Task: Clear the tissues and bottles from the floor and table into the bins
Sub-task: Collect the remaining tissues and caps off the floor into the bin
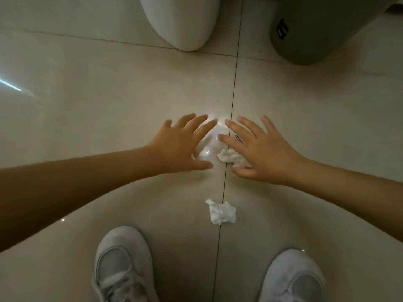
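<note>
Head view: both hands reach down over the tiled floor (109,88), the left hand (174,144) spread wide and holding nothing, the right hand (261,153) splayed too, palm over a crumpled tissue (231,157). A second tissue (221,212) lies nearer the shoes (122,264). White bin (178,20) and grey bin (316,29) stand beyond.

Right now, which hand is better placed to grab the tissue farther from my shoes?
Right. The right hand is open directly over that crumpled tissue, thumb and fingers flanking it. The left hand hovers over bare floor beside it.
</note>
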The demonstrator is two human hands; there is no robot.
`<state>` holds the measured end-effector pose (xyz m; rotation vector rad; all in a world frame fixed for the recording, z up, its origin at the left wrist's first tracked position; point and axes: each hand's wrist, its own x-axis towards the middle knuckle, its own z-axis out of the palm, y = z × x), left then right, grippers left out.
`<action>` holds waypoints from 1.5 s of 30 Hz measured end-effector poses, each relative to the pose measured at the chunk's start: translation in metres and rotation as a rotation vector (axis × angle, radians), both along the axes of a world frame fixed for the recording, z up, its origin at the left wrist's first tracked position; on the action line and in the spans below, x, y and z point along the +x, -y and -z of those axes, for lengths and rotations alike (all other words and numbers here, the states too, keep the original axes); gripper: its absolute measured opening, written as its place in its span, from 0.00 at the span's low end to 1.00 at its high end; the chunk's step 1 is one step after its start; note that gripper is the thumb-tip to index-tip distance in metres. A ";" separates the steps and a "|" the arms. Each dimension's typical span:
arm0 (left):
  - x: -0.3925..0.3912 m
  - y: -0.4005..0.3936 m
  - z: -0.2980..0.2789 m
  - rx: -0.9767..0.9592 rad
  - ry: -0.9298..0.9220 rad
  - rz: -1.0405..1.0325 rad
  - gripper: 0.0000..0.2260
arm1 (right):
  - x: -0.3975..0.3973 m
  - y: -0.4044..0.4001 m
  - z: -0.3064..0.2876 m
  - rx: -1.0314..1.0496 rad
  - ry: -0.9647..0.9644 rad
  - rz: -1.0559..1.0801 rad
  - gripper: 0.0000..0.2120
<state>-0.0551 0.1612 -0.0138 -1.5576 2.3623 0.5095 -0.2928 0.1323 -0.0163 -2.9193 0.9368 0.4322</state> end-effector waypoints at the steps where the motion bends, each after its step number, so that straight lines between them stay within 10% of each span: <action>1: -0.002 -0.009 0.006 0.097 -0.003 -0.055 0.49 | -0.002 -0.004 0.003 0.027 -0.012 0.008 0.38; 13: -0.072 -0.088 0.048 0.221 -0.182 -0.182 0.64 | -0.022 -0.020 0.046 0.147 -0.087 0.120 0.41; 22: -0.037 -0.055 0.060 -0.070 -0.374 -0.105 0.19 | -0.015 0.001 0.047 0.085 0.124 0.031 0.23; 32: 0.006 -0.006 0.031 -0.142 -0.254 -0.092 0.20 | 0.012 0.016 0.036 0.073 0.069 0.066 0.13; 45: 0.013 0.005 0.013 -0.132 -0.257 -0.245 0.22 | 0.044 0.017 0.037 0.250 0.283 0.780 0.38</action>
